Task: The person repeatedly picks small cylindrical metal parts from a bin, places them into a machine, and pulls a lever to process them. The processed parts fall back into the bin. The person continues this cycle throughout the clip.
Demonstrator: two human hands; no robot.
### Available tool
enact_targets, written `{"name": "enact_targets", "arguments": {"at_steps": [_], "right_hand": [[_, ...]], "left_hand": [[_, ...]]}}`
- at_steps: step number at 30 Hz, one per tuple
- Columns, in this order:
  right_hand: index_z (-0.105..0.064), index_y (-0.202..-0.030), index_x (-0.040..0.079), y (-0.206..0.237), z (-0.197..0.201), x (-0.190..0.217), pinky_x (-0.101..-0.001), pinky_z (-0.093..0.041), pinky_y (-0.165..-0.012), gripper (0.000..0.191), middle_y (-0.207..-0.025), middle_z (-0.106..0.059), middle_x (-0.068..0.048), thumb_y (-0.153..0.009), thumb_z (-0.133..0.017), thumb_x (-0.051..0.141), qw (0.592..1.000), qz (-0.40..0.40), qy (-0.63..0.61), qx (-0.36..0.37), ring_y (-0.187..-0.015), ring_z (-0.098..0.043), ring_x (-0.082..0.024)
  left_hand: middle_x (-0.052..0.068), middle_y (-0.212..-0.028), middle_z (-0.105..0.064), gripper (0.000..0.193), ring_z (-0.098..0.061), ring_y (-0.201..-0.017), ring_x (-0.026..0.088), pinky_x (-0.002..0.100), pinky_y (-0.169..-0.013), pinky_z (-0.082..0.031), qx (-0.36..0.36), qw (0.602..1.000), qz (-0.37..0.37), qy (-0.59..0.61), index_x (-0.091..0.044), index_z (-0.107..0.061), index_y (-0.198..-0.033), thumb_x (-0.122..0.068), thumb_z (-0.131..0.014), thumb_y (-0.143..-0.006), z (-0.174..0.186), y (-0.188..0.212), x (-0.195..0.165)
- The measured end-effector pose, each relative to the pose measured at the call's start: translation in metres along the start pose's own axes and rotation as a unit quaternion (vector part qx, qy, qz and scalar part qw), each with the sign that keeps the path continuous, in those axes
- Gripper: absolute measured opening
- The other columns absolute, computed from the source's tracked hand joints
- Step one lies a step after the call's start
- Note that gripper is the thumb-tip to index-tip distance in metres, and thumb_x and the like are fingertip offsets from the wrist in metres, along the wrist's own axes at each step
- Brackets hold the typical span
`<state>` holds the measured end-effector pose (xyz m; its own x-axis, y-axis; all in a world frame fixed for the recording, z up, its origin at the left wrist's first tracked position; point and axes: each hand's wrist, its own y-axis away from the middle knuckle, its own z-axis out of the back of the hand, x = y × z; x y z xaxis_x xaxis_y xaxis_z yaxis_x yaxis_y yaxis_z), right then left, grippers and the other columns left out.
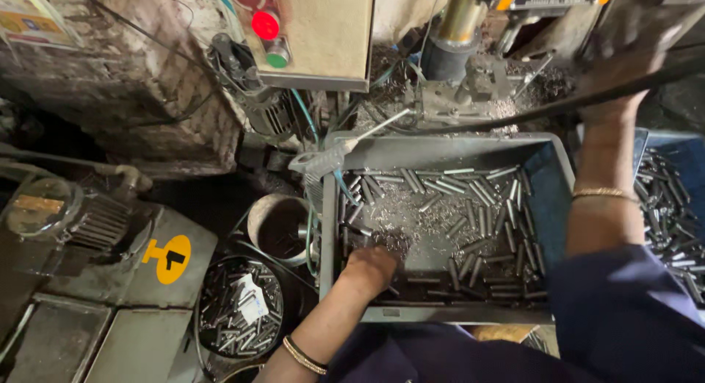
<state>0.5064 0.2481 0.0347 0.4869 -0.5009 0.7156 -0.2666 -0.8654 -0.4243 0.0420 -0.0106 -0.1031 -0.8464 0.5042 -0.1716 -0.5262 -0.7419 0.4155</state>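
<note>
Two hands, both yours, one at each end of the work. Your left hand (pixel 373 269) is down in the grey tray (pixel 332 229), knuckles up, fingers curled under among the short metal pins (pixel 470 221) and the swarf; whether it has hold of any pin cannot be told, since the fingertips are hidden. Your right hand (pixel 624 67) is raised at the machine, wrapped closed round the dark lever (pixel 514 117) that slants across above the tray; it is blurred. A gold bangle sits on each wrist.

Pins: scattered over the tray floor, thickest along the back and right side.
Blue bin (pixel 672 199): right of the tray, more pins inside.
Round black tub (pixel 239 306): left of the tray, low, pins inside.
Control box (pixel 316 34): top centre, red and green buttons.
</note>
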Motion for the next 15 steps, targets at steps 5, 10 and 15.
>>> {"name": "enact_targets", "arguments": {"at_steps": [5,10,15], "right_hand": [[-0.031,-0.162,0.013,0.003,-0.004,-0.027,-0.0475,-0.039,-0.108,0.068,-0.155,-0.037,-0.013,-0.114,-0.064,0.048,0.991,-0.005,0.129,0.038,-0.135,-0.041,-0.030],[0.004,-0.165,0.008,0.018,-0.039,-0.088,-0.0571,-0.031,-0.130,0.076,-0.168,-0.011,-0.036,-0.125,-0.054,0.037,0.878,0.073,0.463,0.095,-0.160,-0.022,-0.045],[-0.013,-0.149,-0.006,0.000,-0.049,-0.080,-0.0404,-0.057,-0.099,0.073,-0.134,-0.065,-0.032,-0.113,-0.061,0.037,0.792,-0.119,0.595,0.059,-0.124,-0.070,-0.039]], "left_hand": [[0.016,-0.112,-0.074,0.024,-0.074,-0.103,0.032,0.044,-0.079,-0.061,-0.042,0.999,-0.004,-0.003,-0.010,-0.076,-0.112,-0.011,-0.058,-0.095,-0.004,0.006,-0.001],[0.014,-0.112,-0.074,0.023,-0.074,-0.103,0.031,0.043,-0.082,-0.061,-0.041,0.999,-0.010,0.013,-0.011,-0.076,-0.110,-0.013,-0.058,-0.095,-0.001,0.008,0.001],[0.014,-0.121,-0.069,0.027,-0.069,-0.110,0.034,0.046,-0.088,-0.059,-0.006,0.998,-0.011,0.054,-0.016,-0.071,-0.119,-0.017,-0.062,-0.094,0.006,0.012,0.003]]}}
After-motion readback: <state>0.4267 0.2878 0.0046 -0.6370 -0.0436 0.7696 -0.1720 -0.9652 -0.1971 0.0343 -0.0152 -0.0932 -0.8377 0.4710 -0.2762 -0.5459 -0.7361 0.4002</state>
